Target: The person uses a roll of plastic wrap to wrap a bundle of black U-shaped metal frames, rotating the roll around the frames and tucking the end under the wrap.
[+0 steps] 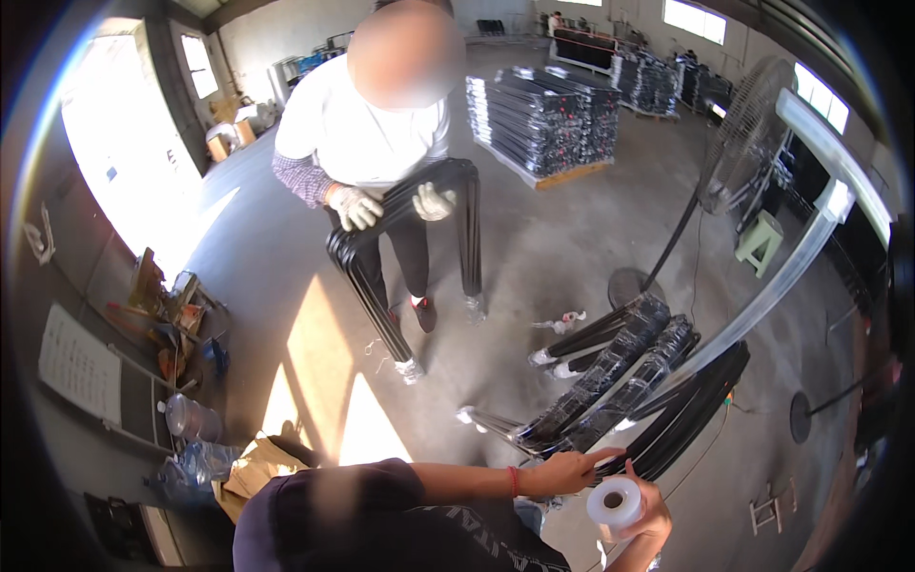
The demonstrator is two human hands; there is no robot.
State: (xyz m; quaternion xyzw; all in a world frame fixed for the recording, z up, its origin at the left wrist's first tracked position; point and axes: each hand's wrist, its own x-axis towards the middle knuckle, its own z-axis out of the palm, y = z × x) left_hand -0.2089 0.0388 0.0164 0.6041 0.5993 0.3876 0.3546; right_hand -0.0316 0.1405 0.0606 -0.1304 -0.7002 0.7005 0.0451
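Observation:
My left hand [564, 472], with a red band at its wrist, reaches across with the index finger stretched out beside black bent tubes [658, 437]; whether it touches them I cannot tell. The other fingers are partly hidden. In my right hand [652, 515] is a roll of clear stretch film [615, 505], its core end facing up. Just beyond my hands lie black tubular frames [610, 381] wrapped in shiny film. Opposite me, a co-worker [381, 133] in white gloves and a white shirt holds a bundle of black U-shaped tube frames [405, 205], its film-wrapped ends down.
Film-wrapped frames are stacked on a wooden pallet [562, 179] at the back. A standing fan [748, 119], a green stool [759, 242] and a long pale bar [762, 305] are at right. Water bottles [191, 418] and a brown paper bag [253, 472] sit at left.

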